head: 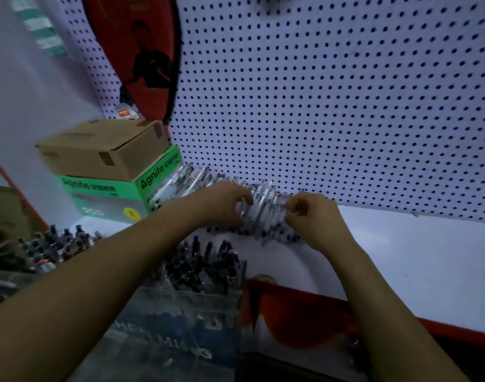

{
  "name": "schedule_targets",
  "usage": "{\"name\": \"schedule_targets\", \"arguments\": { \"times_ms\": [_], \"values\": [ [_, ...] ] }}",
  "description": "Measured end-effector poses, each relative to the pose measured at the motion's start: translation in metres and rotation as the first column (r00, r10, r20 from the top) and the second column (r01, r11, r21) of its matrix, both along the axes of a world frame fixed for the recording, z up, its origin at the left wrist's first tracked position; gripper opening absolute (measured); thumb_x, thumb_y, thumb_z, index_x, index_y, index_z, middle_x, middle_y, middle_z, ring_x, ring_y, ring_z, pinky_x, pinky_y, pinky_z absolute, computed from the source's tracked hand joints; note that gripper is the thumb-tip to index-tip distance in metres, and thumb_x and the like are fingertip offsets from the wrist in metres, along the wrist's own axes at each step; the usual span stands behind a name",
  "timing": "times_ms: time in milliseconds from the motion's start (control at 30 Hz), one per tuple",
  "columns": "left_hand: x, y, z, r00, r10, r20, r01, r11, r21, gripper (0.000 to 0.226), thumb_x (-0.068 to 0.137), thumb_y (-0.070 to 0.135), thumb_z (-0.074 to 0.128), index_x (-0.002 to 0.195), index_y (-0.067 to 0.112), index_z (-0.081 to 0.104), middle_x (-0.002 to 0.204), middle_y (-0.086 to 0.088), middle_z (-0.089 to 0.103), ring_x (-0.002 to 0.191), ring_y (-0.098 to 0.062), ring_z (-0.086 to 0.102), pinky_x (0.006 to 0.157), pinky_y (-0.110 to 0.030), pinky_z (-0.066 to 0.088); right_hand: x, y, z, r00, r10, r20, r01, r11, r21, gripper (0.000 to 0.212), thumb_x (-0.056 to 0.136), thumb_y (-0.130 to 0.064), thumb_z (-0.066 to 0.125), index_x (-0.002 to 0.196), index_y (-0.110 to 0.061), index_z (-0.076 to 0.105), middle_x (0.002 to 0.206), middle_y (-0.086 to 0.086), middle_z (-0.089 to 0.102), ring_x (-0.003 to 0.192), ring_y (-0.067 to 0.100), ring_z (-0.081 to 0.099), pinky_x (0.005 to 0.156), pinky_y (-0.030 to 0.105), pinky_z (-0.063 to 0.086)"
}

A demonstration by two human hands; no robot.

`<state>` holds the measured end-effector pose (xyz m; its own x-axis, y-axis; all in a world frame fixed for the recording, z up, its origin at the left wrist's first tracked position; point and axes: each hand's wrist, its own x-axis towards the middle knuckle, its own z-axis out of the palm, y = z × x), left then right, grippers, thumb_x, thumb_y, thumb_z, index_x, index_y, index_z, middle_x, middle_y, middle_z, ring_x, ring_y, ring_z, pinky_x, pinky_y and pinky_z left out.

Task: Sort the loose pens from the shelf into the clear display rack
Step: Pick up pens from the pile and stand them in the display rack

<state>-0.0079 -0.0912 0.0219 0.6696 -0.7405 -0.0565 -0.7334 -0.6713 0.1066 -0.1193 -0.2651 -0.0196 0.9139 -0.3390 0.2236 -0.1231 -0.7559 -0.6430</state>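
Observation:
A long heap of loose clear-barrelled pens [266, 213] lies on the white shelf [417, 252] against the pegboard. My left hand [224, 202] curls its fingers over the left side of a bunch of these pens. My right hand [313, 216] grips the same bunch from the right, fingers curled. The clear display rack [202, 277] stands nearer me at the shelf's front, under my left forearm, with several dark-capped pens upright in it. The image is blurred.
A cardboard box [106, 150] sits on a green and grey box [111, 197] at the left rear. More dark-capped pens [56, 246] stand at the left. A red racket cover [142, 51] hangs on the pegboard [332, 106]. A red edge [442, 329] trims the shelf front.

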Motion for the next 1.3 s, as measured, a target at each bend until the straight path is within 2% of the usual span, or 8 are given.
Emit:
{"name": "schedule_targets", "arguments": {
  "times_ms": [100, 200, 400, 667, 800, 933, 1067, 1300],
  "values": [
    [0.01, -0.015, -0.01, 0.995, -0.059, 0.077, 0.042, 0.977, 0.208, 0.089, 0.072, 0.047, 0.081, 0.147, 0.031, 0.036, 0.149, -0.003, 0.038, 0.136, -0.027, 0.037, 0.105, -0.045, 0.041, 0.004, -0.004, -0.005, 0.995, 0.035, -0.089, -0.041, 0.997, -0.065, 0.045, 0.084, -0.025, 0.074, 0.124, -0.011, 0.061, 0.122, 0.01, 0.058, 0.107, 0.027, 0.056, 0.086, 0.033, 0.045],
    [0.016, -0.017, -0.019, 0.993, -0.074, 0.094, 0.043, 0.954, 0.295, 0.097, 0.071, 0.049, 0.081, 0.15, 0.036, 0.026, 0.152, 0.001, 0.032, 0.138, -0.027, 0.034, 0.105, -0.048, 0.042, 0.01, -0.007, -0.017, 0.986, 0.082, -0.145, -0.103, 0.985, -0.14, 0.07, 0.076, -0.044, 0.078, 0.137, -0.022, 0.051, 0.132, 0.007, 0.048, 0.122, 0.027, 0.047, 0.097, 0.037, 0.044],
    [0.016, -0.01, -0.017, 0.999, -0.019, 0.035, 0.02, 0.999, -0.044, 0.054, 0.086, 0.022, 0.07, 0.137, 0.028, 0.053, 0.133, -0.004, 0.057, 0.111, -0.024, 0.058, 0.09, -0.034, 0.049, 0.02, -0.005, -0.032, 0.993, 0.061, -0.096, -0.081, 0.972, -0.222, 0.068, 0.079, -0.055, 0.072, 0.136, -0.024, 0.053, 0.133, 0.007, 0.048, 0.124, 0.028, 0.043, 0.102, 0.042, 0.041],
    [0.015, -0.007, -0.017, 0.994, 0.069, 0.088, -0.036, 0.942, -0.332, 0.008, 0.088, 0.023, 0.069, 0.095, 0.019, 0.066, 0.109, -0.008, 0.067, 0.104, -0.025, 0.062, 0.091, -0.043, 0.052, 0.029, -0.004, -0.032, 0.998, 0.014, -0.058, -0.028, 0.969, -0.245, 0.051, 0.081, -0.046, 0.074, 0.126, -0.023, 0.064, 0.126, 0.008, 0.06, 0.116, 0.03, 0.053, 0.097, 0.045, 0.047],
    [0.018, -0.004, -0.017, 0.971, 0.161, 0.178, -0.055, 0.872, -0.486, 0.038, 0.085, 0.016, 0.068, 0.066, 0.027, 0.038, 0.064, 0.004, 0.049, 0.062, -0.019, 0.048, 0.06, -0.032, 0.043, 0.027, -0.003, -0.038, 0.998, 0.018, 0.056, -0.003, 0.966, -0.259, 0.042, 0.09, -0.045, 0.064, 0.123, -0.019, 0.066, 0.119, 0.01, 0.063, 0.111, 0.031, 0.054, 0.096, 0.045, 0.045],
    [0.012, -0.005, -0.011, 0.948, 0.246, 0.202, -0.076, 0.791, -0.607, 0.039, 0.084, 0.015, 0.061, 0.06, 0.023, 0.031, 0.052, 0.002, 0.035, 0.049, -0.018, 0.031, 0.052, -0.029, 0.031, 0.029, -0.002, -0.039, 0.978, -0.007, 0.209, 0.031, 0.993, -0.114, 0.044, 0.094, -0.049, 0.045, 0.114, -0.016, 0.068, 0.096, 0.006, 0.067, 0.09, 0.024, 0.06, 0.083, 0.041, 0.05],
    [0.005, -0.005, -0.01, 0.953, 0.244, 0.179, -0.088, 0.79, -0.606, 0.035, 0.082, 0.016, 0.061, 0.063, 0.022, 0.032, 0.053, 0.002, 0.035, 0.049, -0.018, 0.03, 0.051, -0.027, 0.027, 0.029, 0.006, -0.029, 0.959, -0.02, 0.284, -0.015, 0.993, 0.121, 0.026, 0.103, -0.025, 0.044, 0.091, -0.012, 0.064, 0.068, 0.0, 0.058, 0.056, 0.006, 0.048, 0.057, 0.021, 0.036],
    [0.007, 0.0, -0.01, 0.964, 0.248, 0.101, -0.132, 0.77, -0.624, 0.012, 0.086, 0.023, 0.058, 0.088, 0.017, 0.047, 0.056, -0.004, 0.044, 0.049, -0.022, 0.033, 0.049, -0.027, 0.026, 0.015, 0.02, 0.01, 0.892, -0.301, 0.338, 0.058, 0.816, 0.574, 0.026, 0.099, -0.031, 0.051, 0.087, -0.013, 0.066, 0.076, 0.003, 0.067, 0.052, 0.006, 0.048, 0.053, 0.024, 0.043]
  ]
}}
